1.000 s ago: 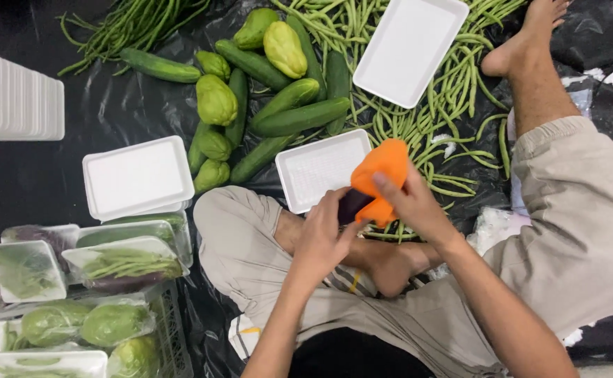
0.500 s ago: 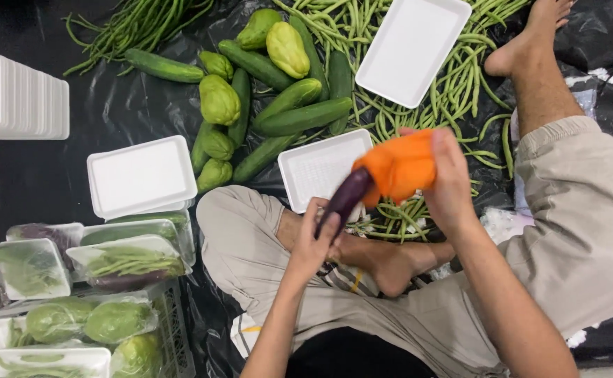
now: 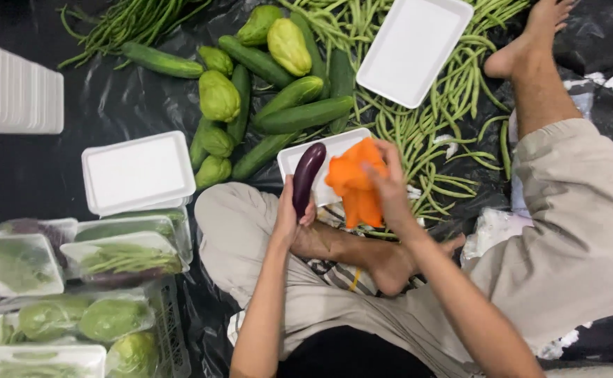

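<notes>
Black plastic sheet (image 3: 110, 105) underfoot; left hand (image 3: 289, 217) clamped on eggplant (image 3: 308, 175), right hand (image 3: 383, 185) bunching orange cloth (image 3: 354, 187); low grip, could slip

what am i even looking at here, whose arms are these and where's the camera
There is no machine here. The camera sits on a person's head and looks straight down, so the two bare arms coming up from the bottom edge are that person's own. They sit cross-legged on a black plastic sheet. The left hand holds a purple eggplant upright. The right hand holds an orange cloth beside it. Just behind lies an empty white foam tray. Further out lie cucumbers, pale green chayotes and long beans, with a stack of spare trays at far left. Wrapped packs of vegetables sit at lower left.
</notes>
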